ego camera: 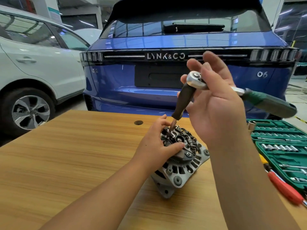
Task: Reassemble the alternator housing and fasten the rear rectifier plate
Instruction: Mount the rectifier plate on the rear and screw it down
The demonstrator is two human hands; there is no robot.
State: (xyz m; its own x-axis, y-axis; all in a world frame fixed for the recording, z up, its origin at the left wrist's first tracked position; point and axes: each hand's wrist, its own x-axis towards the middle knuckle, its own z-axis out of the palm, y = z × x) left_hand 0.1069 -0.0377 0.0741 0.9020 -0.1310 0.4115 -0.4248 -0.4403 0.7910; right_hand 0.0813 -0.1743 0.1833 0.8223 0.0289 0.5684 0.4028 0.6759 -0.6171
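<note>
Item: alternator [181,161], grey cast housing, on the wooden tabletop [66,155], lower centre of the frame. It lay tilted, its shaft axis running from lower left up toward upper right, with the rear rectifier plate [182,138] facing up and toward the camera.

Item: ratchet [197,80], green handle reaching to the right edge of the frame, fitted to a dark driver extension [183,100] whose tip sat on a fastener at the plate's upper left edge. The tool's long axis leaned from upper right down to lower left.

Left hand [157,145]: rested on the alternator, fingers curled against the plate near the tool tip, steadying it.

Right hand [216,100]: held the ratchet head, fingers loosely spread; how firm the grip was could not be told.

Handling note, as judgement: the fastening looked under way. The extension ought to stay square to the fastener, the left hand bracing the housing against rolling.

Also present: green socket set case [282,146], red-handled tool [284,188], blue car [116,77], white car [41,63].
</note>
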